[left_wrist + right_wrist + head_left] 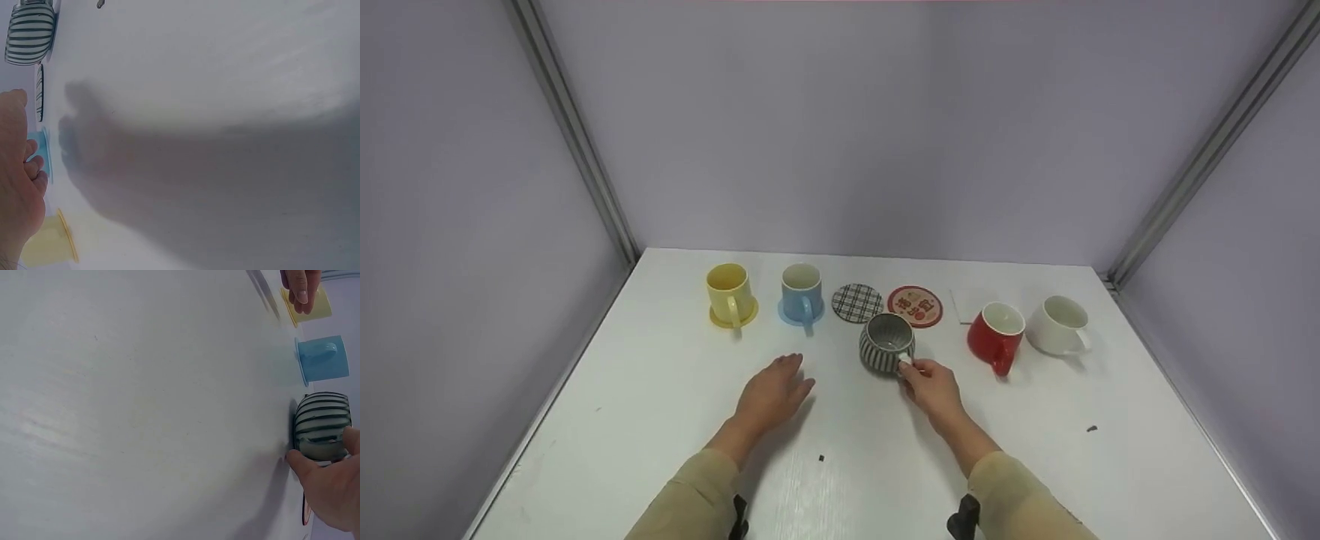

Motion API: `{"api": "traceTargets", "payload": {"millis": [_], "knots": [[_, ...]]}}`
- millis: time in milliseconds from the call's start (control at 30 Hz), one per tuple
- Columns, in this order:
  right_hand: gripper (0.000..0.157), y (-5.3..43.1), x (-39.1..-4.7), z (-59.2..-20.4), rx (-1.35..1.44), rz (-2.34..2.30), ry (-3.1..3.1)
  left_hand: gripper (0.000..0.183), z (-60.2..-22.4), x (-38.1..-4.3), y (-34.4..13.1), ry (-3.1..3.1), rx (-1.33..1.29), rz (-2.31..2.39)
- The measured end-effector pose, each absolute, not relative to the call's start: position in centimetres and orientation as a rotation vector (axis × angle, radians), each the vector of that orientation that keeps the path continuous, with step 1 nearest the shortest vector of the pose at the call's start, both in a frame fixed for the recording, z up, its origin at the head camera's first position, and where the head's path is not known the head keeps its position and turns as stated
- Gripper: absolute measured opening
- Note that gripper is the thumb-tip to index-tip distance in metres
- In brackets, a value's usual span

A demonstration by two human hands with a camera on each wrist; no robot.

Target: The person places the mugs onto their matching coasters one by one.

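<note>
So from my remote seat, far left there's a glossy yellow mug with a handle (728, 294) on a round yellow coaster (751, 312), and nearer me, slightly right, the left hand (772, 388). Next along, a light blue mug with a handle (801, 291) sits on a round blue coaster (787, 316), then a round black-and-white plaid coaster (856, 301)

The mug I care about, the rounded one with dark and white stripes (881, 349), is just in front of that and the round red patterned coaster (916, 304). Can't tell if its base touches the white tabletop (660, 405). IMO the trick is holding it level, going slow and giving the coaster edges clearance, since a side grip could let it tip

Pose-wise, the left hand holds nothing, fingers loose, thumb apart, and I'd park it there. The right hand (934, 388) reaches forward and inward, pinching the striped mug's handle between thumb and fingers. I'd watch the wrist for twist

Further right, a rounded red mug with a pale inside (992, 341), then a plain white mug (1051, 330), both well apart from that hand
</note>
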State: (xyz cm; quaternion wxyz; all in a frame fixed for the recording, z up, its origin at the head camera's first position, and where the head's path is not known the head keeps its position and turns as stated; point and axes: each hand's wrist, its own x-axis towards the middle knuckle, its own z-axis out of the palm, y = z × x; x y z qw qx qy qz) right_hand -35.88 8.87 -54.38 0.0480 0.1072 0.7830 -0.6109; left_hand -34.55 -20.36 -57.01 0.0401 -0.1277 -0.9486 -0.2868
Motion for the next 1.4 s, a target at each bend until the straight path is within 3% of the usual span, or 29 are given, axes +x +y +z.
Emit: {"api": "traceTargets", "payload": {"millis": [633,1400], "knots": [[0.028,9.2,-36.0,-54.4,0.331,-1.812,2.444,0.068,-56.3,-34.9,-18.4,-2.882,-0.5,-0.782],[0.034,12.9,-35.1,-52.8,0.325,-1.754,2.442,0.07,-55.9,-37.5,-14.7,-2.951,-0.571,-0.686]]}}
